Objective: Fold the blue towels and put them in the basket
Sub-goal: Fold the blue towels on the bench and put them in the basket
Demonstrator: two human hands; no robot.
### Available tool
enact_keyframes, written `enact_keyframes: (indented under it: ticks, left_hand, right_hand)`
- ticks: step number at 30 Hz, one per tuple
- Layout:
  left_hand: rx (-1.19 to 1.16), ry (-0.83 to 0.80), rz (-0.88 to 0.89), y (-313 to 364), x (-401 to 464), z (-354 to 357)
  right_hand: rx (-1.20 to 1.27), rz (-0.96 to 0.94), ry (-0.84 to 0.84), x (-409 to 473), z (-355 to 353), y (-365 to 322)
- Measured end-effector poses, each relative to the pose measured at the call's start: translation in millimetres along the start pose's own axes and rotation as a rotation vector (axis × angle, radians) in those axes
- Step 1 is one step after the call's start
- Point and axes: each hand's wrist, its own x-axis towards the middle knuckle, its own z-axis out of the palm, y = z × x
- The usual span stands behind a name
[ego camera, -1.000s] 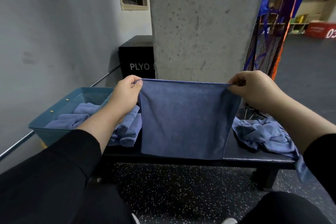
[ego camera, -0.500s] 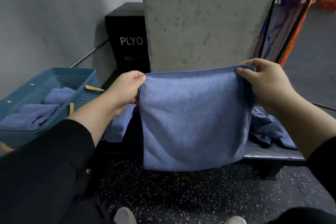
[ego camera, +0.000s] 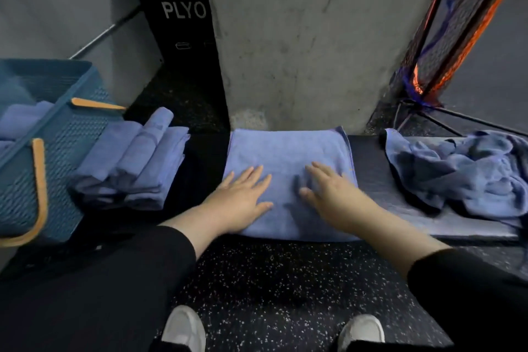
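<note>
Both hands, left hand [ego camera: 241, 203] and right hand [ego camera: 328, 194], press spread-fingered on the towel [ego camera: 288, 151], seemingly soft and limp, best pinched at corners.

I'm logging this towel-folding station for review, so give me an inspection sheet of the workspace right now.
Surface: dark bench, carrying towels.
Job's things: towel being folded lies flat mid-bench; folded stack sits beside the teal basket, which holds more towels; crumpled pile on the right.
Clutter: nothing seen.
Grippers: left hand and right hand, fingers straight, press on the flat towel.
Cables: nothing seen.
Surroundings: concrete pillar, black PLYO box, speckled floor, netting.
</note>
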Motion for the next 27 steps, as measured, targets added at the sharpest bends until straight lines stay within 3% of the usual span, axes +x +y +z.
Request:
enact_keyframes:
  ticks: [2,5,14,17,20,22,27]
  left_hand:
    - [-0.007,-0.030,0.009,-4.6,-0.8,4.0]
    - [-0.017,-0.036,0.003,-6.6,-1.1,2.8]
    - [-0.041,0.027,0.014,-16.2,-25.9,7.4]
    - [0.005,0.071,0.078,-27.6,-41.0,7.2]
    - [0.063,0.089,0.156,-35.4,-55.4,8.2]
    - [0.106,0.081,0.177,-36.2,-62.5,14.4]
    - [0.087,0.129,0.159,-37.5,-68.3,23.6]
  right_hand:
    - [-0.113,0.019,-0.078,-5.9,16.5,11.8]
    - [-0.232,0.002,-0.022,-8.8,17.2,33.8]
    - [-0.187,0.063,0.074,-24.8,14.1,78.7]
    - [-0.123,-0.142,0.225,-39.2,3.5,84.7]
    - [-0.138,-0.387,0.142,-53.8,-2.1,85.2]
    - [-0.203,-0.410,0.042,-60.9,2.8,87.4]
    - [-0.157,-0.385,0.088,-67.8,4.9,93.7]
